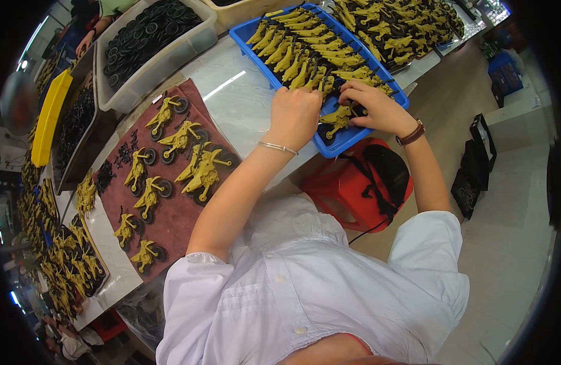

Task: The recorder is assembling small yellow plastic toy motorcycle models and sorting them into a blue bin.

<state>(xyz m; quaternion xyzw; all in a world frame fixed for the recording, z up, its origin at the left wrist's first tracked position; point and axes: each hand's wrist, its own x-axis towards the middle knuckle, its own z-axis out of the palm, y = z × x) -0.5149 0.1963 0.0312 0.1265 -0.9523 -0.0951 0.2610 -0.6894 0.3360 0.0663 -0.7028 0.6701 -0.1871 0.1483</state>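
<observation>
My left hand [294, 115] rests at the near edge of a blue tray [346, 141] packed with yellow toy motorcycles [305, 55]; its fingers are curled and hidden from view. My right hand [371, 106] reaches into the tray's near corner, its fingers on one yellow toy motorcycle [337, 118] with a black wheel. On a dark red mat [177, 213] to the left lie several more yellow motorcycles [201, 171] with black wheels.
A white bin of black wheels [150, 30] stands at the back left. More yellow motorcycles fill a far tray [402, 27] and trays at the left [68, 267]. A red stool [365, 182] stands below the table edge. Another person's hand [89, 39] shows at the top left.
</observation>
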